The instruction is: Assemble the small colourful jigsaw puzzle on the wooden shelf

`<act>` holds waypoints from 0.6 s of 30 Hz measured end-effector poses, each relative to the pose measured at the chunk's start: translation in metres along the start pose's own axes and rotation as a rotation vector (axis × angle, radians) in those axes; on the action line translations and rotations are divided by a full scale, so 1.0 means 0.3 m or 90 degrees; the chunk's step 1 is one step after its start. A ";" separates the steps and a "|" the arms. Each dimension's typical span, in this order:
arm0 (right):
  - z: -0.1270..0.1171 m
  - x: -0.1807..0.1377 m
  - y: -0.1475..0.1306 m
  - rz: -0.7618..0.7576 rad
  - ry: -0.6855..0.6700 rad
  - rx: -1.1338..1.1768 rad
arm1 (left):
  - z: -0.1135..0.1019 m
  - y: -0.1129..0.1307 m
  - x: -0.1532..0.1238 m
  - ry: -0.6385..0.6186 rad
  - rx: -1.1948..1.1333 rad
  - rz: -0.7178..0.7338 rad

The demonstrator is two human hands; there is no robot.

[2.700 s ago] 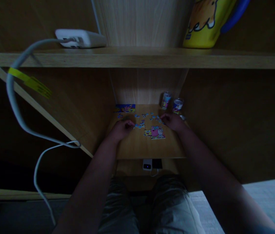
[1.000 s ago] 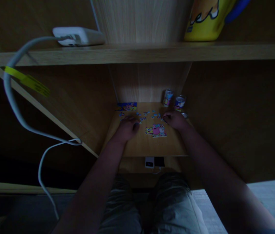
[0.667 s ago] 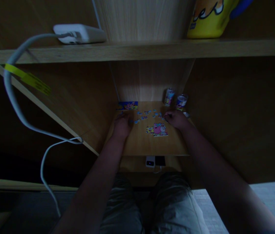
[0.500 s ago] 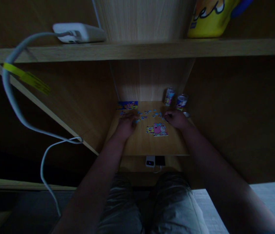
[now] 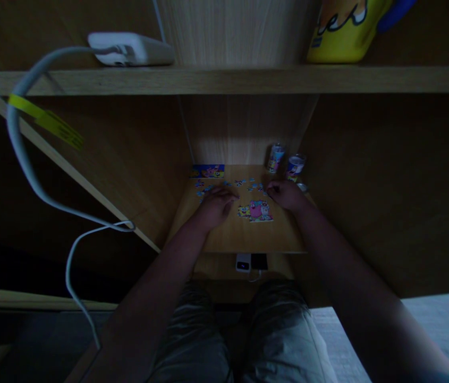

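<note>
A partly joined cartoon jigsaw puzzle (image 5: 256, 211) lies on the lower shelf board, with yellow and pink figures on it. My left hand (image 5: 218, 205) is over the board just left of it, fingers stretched toward its upper left edge and covering some loose pieces. To the puzzle's upper right, my right hand (image 5: 286, 194) rests with curled fingers beside loose puzzle pieces (image 5: 261, 187); whatever is between those fingertips is hidden. More loose pieces (image 5: 240, 183) lie behind the puzzle, and others (image 5: 199, 184) are beyond my left hand.
A cartoon picture card (image 5: 208, 171) lies at the back left. Two printed cans, one taller (image 5: 276, 158) and one wider (image 5: 295, 166), stand back right near a small round lid (image 5: 303, 187). Overhead, a shelf (image 5: 232, 81) holds a white adapter (image 5: 130, 49) and a yellow mug (image 5: 338, 37).
My left hand has moved right, toward the joined puzzle, uncovering loose pieces on the left and covering others. My right hand stays in nearly the same place.
</note>
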State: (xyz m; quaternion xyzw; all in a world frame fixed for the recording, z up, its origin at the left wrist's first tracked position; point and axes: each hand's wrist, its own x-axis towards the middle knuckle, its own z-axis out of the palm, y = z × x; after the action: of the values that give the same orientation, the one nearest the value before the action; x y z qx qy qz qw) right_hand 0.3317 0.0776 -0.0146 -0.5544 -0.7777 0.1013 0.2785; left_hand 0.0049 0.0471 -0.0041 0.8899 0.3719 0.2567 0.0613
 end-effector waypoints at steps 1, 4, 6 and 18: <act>-0.001 0.000 -0.001 0.002 -0.001 -0.002 | -0.004 0.003 0.001 0.007 -0.009 0.002; -0.004 -0.001 -0.006 0.010 0.006 -0.013 | -0.008 0.007 0.002 0.021 -0.032 -0.006; -0.005 -0.002 -0.008 0.009 0.010 -0.015 | -0.006 0.004 0.003 0.021 -0.042 -0.019; -0.001 -0.001 -0.002 -0.005 0.006 0.013 | 0.000 -0.017 -0.005 0.071 -0.074 -0.017</act>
State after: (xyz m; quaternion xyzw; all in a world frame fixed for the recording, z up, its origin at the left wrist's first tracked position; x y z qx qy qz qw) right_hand 0.3314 0.0772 -0.0142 -0.5487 -0.7777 0.1056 0.2881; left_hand 0.0009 0.0499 -0.0063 0.8642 0.3709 0.3262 0.0955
